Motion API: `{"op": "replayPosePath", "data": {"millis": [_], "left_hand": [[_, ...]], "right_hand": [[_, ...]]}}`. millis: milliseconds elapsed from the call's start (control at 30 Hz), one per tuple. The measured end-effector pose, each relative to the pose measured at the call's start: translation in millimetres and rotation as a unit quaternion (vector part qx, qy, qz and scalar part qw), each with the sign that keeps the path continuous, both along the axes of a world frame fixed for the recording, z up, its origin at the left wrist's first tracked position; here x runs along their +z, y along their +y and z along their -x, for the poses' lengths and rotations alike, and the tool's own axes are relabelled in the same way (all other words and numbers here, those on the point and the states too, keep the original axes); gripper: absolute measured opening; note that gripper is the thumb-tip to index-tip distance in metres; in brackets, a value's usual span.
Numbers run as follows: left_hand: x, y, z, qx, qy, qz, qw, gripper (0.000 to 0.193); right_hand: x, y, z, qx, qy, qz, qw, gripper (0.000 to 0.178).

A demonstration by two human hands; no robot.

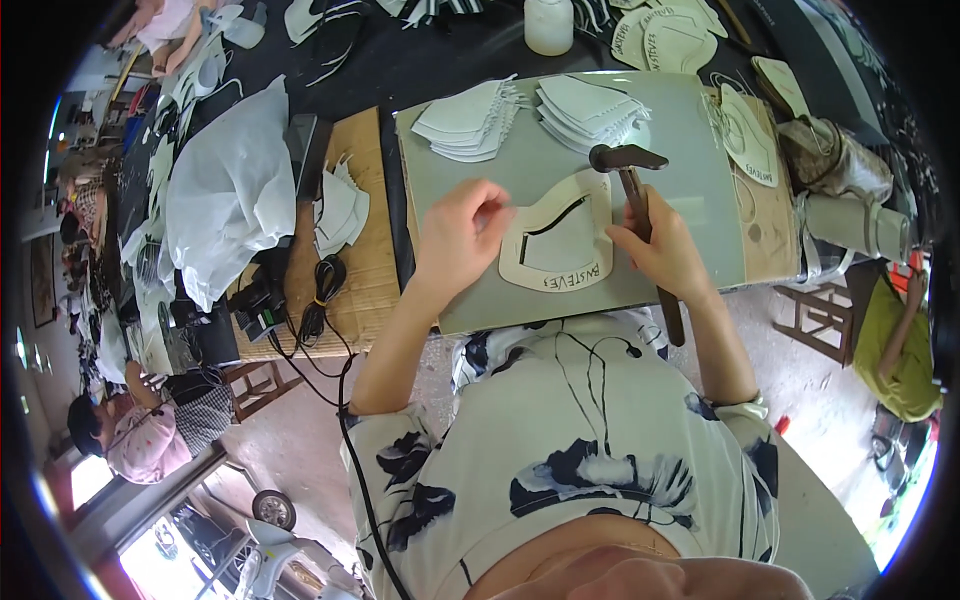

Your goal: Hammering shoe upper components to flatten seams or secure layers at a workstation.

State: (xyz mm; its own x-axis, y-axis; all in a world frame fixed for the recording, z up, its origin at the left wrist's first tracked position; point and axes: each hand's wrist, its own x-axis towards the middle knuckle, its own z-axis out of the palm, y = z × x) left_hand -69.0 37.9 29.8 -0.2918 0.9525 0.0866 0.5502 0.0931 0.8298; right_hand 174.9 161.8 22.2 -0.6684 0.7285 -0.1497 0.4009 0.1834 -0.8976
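Observation:
On the grey work board before me lies a cream card template with handwriting along its near edge. Its curved window shows a pale inner area, and a black line runs along the window's far and left edges. My right hand is wrapped round a hammer, head pointing away from me; the thumb is by the template's right edge. At the template's left edge, my left hand has its fingers curled together. Whatever those fingers hold, if anything, cannot be made out.
Two stacks of white cut pieces, a left stack and a right stack, lie on the board's far side. To the left are a white plastic bag, more pieces and black cables. A white jar stands beyond.

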Motion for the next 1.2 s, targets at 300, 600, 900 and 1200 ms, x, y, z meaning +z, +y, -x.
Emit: {"op": "replayPosePath", "data": {"millis": [300,600,900,1200], "left_hand": [[-2.8,-16.9,-34.7,-0.015,0.085,0.04,0.995,0.007],[-7.6,-5.0,-34.3,-0.051,0.213,0.03,0.975,0.01],[9.3,-0.2,-56.7,-0.066,0.169,0.102,0.978,0.047],[4.7,-33.1,55.7,0.228,0.077,-0.299,0.923,0.028]], "right_hand": [[9.3,-8.9,6.8,0.042,-0.109,-0.104,0.988,0.041],[5.2,-8.4,9.6,0.035,-0.105,-0.11,0.988,0.043],[5.2,-14.5,9.4,0.013,-0.11,-0.106,0.988,0.033],[1.0,-9.9,7.3,0.01,-0.124,-0.117,0.985,0.035]]}}
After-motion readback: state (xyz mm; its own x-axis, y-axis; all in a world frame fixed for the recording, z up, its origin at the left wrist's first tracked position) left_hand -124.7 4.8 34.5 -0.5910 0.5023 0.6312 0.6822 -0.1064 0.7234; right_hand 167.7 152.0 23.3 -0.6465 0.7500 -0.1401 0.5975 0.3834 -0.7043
